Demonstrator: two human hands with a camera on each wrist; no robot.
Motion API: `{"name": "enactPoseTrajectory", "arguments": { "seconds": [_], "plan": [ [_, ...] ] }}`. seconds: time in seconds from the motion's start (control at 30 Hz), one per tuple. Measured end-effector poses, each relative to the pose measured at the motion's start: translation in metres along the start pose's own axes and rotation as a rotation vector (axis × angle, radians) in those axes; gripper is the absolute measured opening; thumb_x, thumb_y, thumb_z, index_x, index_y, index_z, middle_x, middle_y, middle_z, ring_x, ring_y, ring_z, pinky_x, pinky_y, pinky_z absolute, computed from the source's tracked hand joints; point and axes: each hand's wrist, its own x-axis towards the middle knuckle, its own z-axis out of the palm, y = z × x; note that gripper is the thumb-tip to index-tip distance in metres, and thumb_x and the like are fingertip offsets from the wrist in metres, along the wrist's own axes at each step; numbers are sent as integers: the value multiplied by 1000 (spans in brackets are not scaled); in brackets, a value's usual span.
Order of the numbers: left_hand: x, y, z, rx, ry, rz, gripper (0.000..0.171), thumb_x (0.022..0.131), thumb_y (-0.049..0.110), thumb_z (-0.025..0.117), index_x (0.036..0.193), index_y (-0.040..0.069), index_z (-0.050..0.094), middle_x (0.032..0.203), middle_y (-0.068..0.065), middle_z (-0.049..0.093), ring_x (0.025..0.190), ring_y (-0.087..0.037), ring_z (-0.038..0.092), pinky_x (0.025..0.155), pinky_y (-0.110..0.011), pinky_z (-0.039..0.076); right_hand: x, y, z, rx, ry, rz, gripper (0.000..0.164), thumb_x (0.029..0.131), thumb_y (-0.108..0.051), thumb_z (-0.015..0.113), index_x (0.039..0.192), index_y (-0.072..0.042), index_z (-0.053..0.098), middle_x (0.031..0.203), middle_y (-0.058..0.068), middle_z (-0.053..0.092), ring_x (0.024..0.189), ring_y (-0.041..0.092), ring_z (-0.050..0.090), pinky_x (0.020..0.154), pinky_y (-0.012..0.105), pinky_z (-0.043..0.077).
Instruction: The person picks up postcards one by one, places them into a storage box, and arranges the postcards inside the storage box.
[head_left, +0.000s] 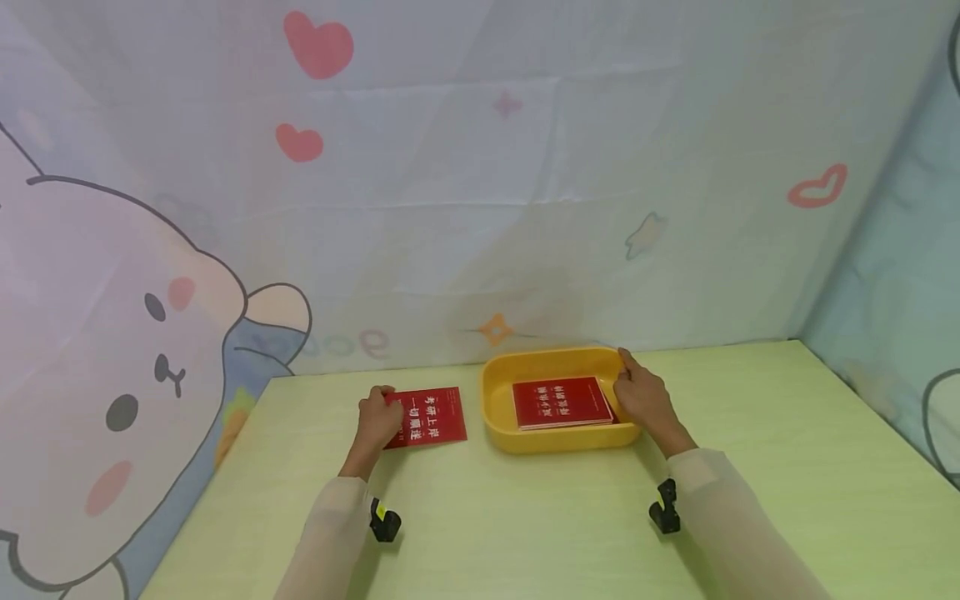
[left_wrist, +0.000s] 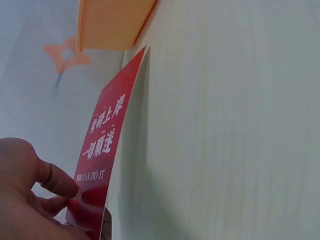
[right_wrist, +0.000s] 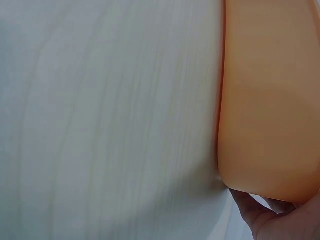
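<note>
My left hand (head_left: 377, 421) pinches the left edge of a thin red booklet (head_left: 438, 415) printed with white characters, just left of the tray. In the left wrist view the booklet (left_wrist: 106, 135) stands tilted off the table, thumb on its printed face and a fingertip behind. At the right end of a yellow plastic tray (head_left: 517, 442), my right hand (head_left: 645, 398) grips the rim. More red booklets (head_left: 562, 402) lie stacked inside the tray, the top one with white print. The right wrist view shows the tray's outer side wall (right_wrist: 272, 105) and part of the hand (right_wrist: 285, 225).
The light yellow-green table (head_left: 525, 525) runs back to a hanging cloth (head_left: 480, 208) with hearts and a cartoon animal. The tray stands near the back edge, close to the cloth. Black wrist devices (head_left: 386, 522) are worn at both sleeves.
</note>
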Motion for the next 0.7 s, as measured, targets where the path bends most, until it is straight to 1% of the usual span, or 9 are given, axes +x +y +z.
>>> {"name": "enactPoseTrajectory", "arguments": {
  "seconds": [0.1, 0.2, 0.3, 0.37, 0.4, 0.47, 0.5, 0.57, 0.7],
  "plan": [
    [0, 0, 0, -34, 19, 2, 48, 96, 12, 37, 142, -3, 42, 141, -30, 40, 129, -41, 42, 109, -57, 38, 0, 0, 0, 1, 5, -1, 58, 101, -19, 21, 157, 0, 20, 108, 29, 62, 51, 12, 26, 46, 25, 27],
    [0, -2, 0, -65, 32, -20, 49, 96, 10, 37, 143, -2, 41, 142, -28, 43, 126, -39, 45, 107, -55, 40, 1, 1, 0, -2, 10, -3, 59, 100, -18, 22, 156, 0, 21, 73, 13, 49, 51, 11, 26, 46, 25, 27],
    [-1, -3, 0, -88, 45, -42, 49, 95, 9, 37, 144, 0, 41, 143, -26, 46, 123, -36, 47, 104, -52, 43, 1, 1, 2, -4, 10, -5, 59, 100, -18, 23, 156, 0, 21, 66, 5, 43, 51, 11, 26, 47, 25, 26],
    [-2, -3, 1, -101, 53, -52, 49, 96, 10, 38, 144, 1, 41, 143, -24, 47, 121, -35, 48, 102, -51, 44, 2, 2, 3, -3, 10, 1, 60, 100, -18, 23, 156, 0, 21, 67, 8, 45, 51, 11, 26, 47, 24, 26],
    [-2, -3, 1, -108, 58, -53, 49, 96, 10, 38, 144, 1, 41, 143, -23, 48, 121, -35, 49, 102, -50, 44, 2, 2, 3, -3, 12, 2, 59, 100, -18, 23, 156, 0, 21, 72, 14, 52, 52, 12, 26, 47, 25, 27],
    [-2, -2, 1, -123, 65, -60, 49, 96, 10, 38, 144, 2, 41, 144, -22, 47, 122, -35, 48, 102, -51, 45, 1, 2, 4, -5, 14, 6, 59, 99, -18, 22, 156, 0, 22, 97, 27, 63, 53, 13, 27, 48, 25, 28],
    [-2, -1, 2, -133, 68, -65, 49, 96, 10, 39, 144, 3, 41, 144, -22, 47, 122, -35, 48, 103, -51, 45, 1, 2, 3, -6, 15, 10, 60, 99, -17, 22, 156, 0, 22, 115, 32, 62, 53, 14, 28, 48, 26, 28],
    [-1, 2, 3, -159, 68, -76, 48, 97, 10, 39, 144, 4, 41, 145, -21, 47, 123, -35, 47, 104, -51, 45, 1, 1, 3, -8, 17, 14, 60, 98, -16, 22, 156, 0, 22, 137, 34, 52, 55, 15, 29, 49, 26, 29],
    [-1, 6, 7, -186, 67, -76, 47, 96, 10, 40, 143, 5, 42, 143, -20, 48, 121, -34, 49, 99, -48, 47, 2, 1, 1, -10, 9, 22, 62, 97, -15, 22, 156, 0, 20, 145, 32, 44, 56, 16, 30, 51, 27, 31]
  ]
}}
